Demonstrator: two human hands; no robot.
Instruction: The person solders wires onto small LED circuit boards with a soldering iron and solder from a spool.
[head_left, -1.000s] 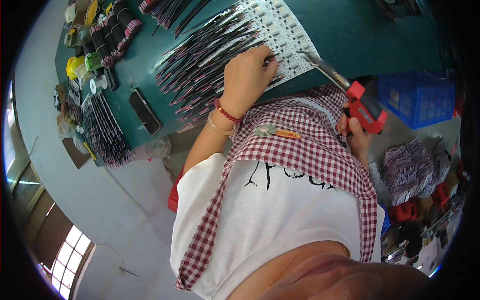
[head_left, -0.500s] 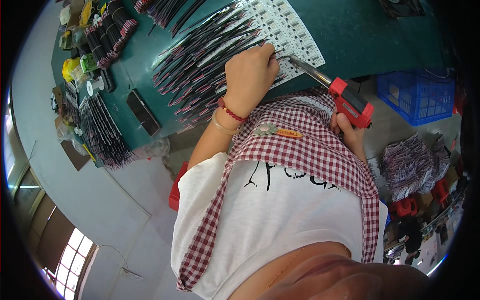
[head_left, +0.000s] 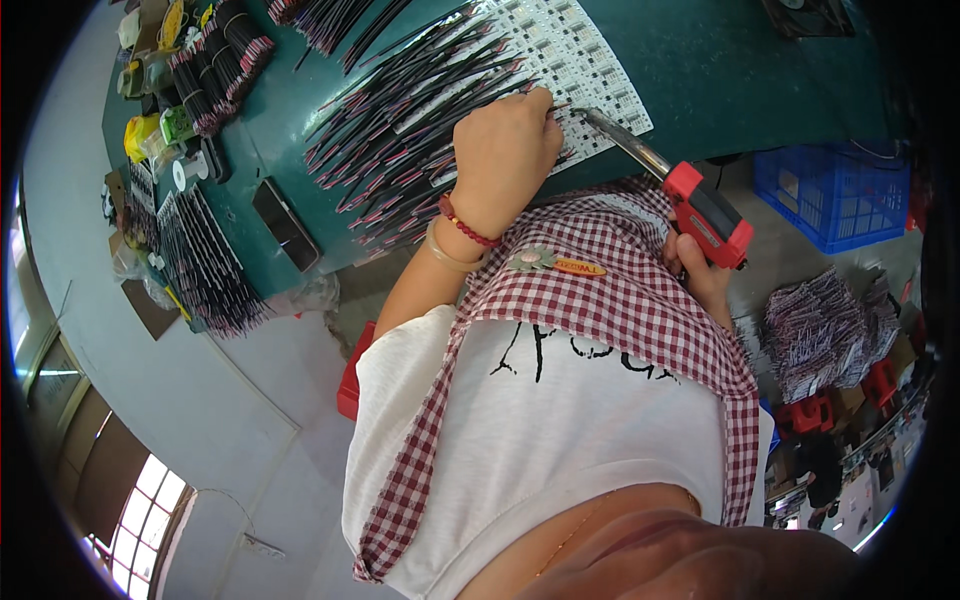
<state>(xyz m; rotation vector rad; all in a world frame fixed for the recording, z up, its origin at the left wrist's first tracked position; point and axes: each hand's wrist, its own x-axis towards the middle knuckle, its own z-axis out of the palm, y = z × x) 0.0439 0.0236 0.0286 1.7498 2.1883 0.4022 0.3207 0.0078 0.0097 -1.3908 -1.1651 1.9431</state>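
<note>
My left hand [head_left: 508, 150] is closed in a pinch over the near edge of a white sheet of circuit boards [head_left: 585, 62]. A short wire end [head_left: 561, 105] pokes out at its fingertips; most of that wire is hidden. My right hand [head_left: 702, 278] grips a red and black soldering gun [head_left: 708, 215], partly behind the apron. The gun's metal barrel slants up and left, its tip close beside the left fingertips. Whether the tip touches the wire is too small to tell. Many black wires with reddish ends [head_left: 400, 140] fan out left from the sheet.
The green table [head_left: 720, 70] carries a dark phone [head_left: 286, 224], wire bundles [head_left: 222, 70] and another wired board sheet [head_left: 208, 262] at left. A blue crate [head_left: 835, 195] stands at right, above a pile of wired boards [head_left: 830, 335]. A dark fan-like object [head_left: 808, 15] sits at the far right.
The soldering gun and my right hand have shifted slightly right and down, its tip a little farther from the left fingers. My left hand has moved slightly right.
</note>
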